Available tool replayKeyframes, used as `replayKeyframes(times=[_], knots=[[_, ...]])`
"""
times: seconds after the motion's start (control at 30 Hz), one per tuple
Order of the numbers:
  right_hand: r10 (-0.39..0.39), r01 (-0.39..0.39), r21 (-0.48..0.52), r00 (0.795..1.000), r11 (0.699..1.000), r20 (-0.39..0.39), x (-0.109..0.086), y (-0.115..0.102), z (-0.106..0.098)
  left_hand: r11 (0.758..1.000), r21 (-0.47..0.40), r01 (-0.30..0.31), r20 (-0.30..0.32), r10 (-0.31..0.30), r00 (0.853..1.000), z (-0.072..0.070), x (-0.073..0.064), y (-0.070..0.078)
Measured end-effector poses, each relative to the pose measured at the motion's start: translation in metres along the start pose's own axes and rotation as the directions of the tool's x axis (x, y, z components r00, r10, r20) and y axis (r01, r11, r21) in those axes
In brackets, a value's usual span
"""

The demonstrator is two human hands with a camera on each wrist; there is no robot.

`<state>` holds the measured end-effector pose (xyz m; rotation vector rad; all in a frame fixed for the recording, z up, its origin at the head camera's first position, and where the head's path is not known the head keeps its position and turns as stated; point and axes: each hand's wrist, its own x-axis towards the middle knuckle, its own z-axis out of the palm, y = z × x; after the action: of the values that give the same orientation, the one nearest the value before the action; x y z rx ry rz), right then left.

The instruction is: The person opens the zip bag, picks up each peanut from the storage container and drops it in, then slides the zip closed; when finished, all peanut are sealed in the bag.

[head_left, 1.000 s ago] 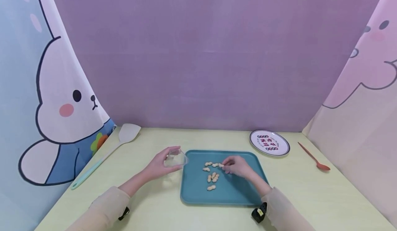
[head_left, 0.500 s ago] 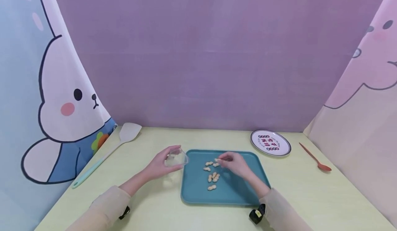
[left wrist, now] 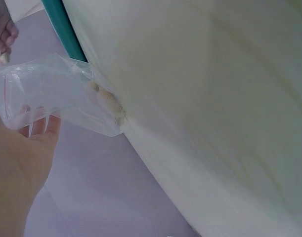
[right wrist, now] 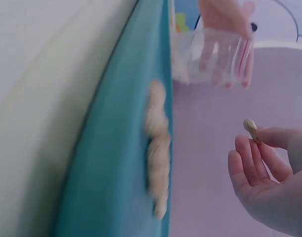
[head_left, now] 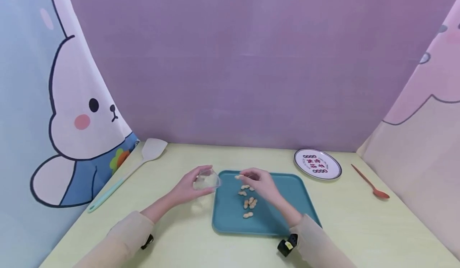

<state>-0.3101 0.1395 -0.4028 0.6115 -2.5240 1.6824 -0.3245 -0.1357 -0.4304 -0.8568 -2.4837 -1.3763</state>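
Observation:
My left hand [head_left: 190,186] holds a clear zip bag [head_left: 207,180] by its mouth, left of the teal tray [head_left: 226,220]. In the left wrist view, a few peanuts [left wrist: 110,102] lie at the bottom of the bag. Between thumb and fingertips of my right hand [head_left: 261,184] is one peanut [right wrist: 250,127], lifted over the tray's far part and a short way from the bag's opening. Several more peanuts [head_left: 250,203] lie loose on the tray, below and left of that hand; the hand partly covers some of them.
A long-handled turner [head_left: 153,149] lies at the left of the pale yellow table [head_left: 187,240]. Behind the tray, to its right, sits a white printed plate [head_left: 318,164], with a red-brown spoon [head_left: 380,194] farther right. Printed curtains flank the table.
My right hand has lifted the peanut off the tray and carried it left towards the bag. The left hand keeps its hold on the bag almost in place. The head view has shifted slightly.

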Motion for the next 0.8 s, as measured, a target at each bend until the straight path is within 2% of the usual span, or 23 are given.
replayKeyframes(times=[0.3, 0.53, 0.63, 0.8], knots=[[-0.055, 0.052, 0.073, 0.997, 0.996, 0.047, 0.012, -0.027, 0.028, 1.0, -0.004, -0.013, 0.003, 0.013, 1.0, -0.001, 0.001, 0.001], [-0.119, 0.114, 0.07, 0.991, 0.991, 0.063, 0.01, -0.064, 0.045, 1.0, 0.016, 0.017, -0.007, -0.017, 1.0, 0.0, 0.001, 0.0], [-0.126, 0.124, 0.041, 0.99, 0.991, 0.057, 0.013, -0.064, 0.054, 0.999, 0.024, 0.026, 0.0, -0.026, 1.0, -0.001, 0.0, 0.01], [-0.154, 0.153, 0.03, 0.987, 0.988, 0.045, 0.024, -0.043, 0.065, 1.0, 0.02, 0.019, 0.018, -0.02, 1.0, -0.008, -0.006, 0.036]])
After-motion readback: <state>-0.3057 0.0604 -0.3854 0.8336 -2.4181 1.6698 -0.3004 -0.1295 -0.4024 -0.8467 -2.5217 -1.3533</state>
